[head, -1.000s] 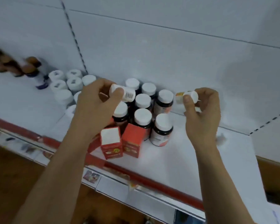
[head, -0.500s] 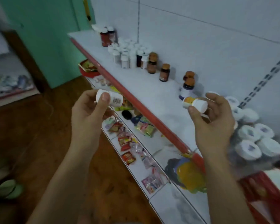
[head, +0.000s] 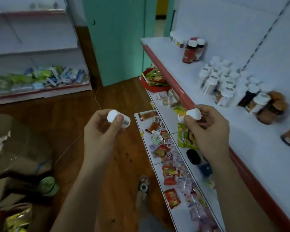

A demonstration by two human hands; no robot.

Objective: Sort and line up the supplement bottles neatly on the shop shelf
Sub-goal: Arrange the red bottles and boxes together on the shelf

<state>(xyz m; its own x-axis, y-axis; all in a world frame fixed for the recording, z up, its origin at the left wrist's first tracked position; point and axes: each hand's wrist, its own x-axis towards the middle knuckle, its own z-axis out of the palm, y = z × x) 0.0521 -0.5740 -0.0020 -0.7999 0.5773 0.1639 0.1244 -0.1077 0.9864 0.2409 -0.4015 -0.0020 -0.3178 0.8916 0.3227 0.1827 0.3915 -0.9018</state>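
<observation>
Kit: Shop aisle, wooden floor, green door at the back. White shelf with a red front edge runs down the right side. Where are the two bottles?

Sam: Both are off the shelf, in the air. The left hand holds a white bottle over the floor. The right hand holds a small white-capped bottle just in front of the red edge, above the lower shelf of snack packets.

Kit: Orientation?

Sam: Left one lies roughly horizontal, cap toward the camera, barcode end pointing right. Right one also lies on its side, with its long axis left-right. Its cap sits in the fingers and its yellow-labelled body points left.

Kit: Arm pose?

Sam: Both forearms are bare and reach forward from the bottom of the view. The backs of the hands face the camera, at about the same height and well apart.

Kit: Grip?

Sam: Left grip is clamped on the white bottle, thumb across the near side by the cap and fingers curled behind. Right grip is clamped on the small bottle at the cap, thumb below and index over the top.

Kit: Shelf stock?

Sam: White bottle cluster mid-shelf. Two red-brown bottles stand further back. Dark brown-capped bottles are nearer and blurred. All of them stand upright.
</observation>
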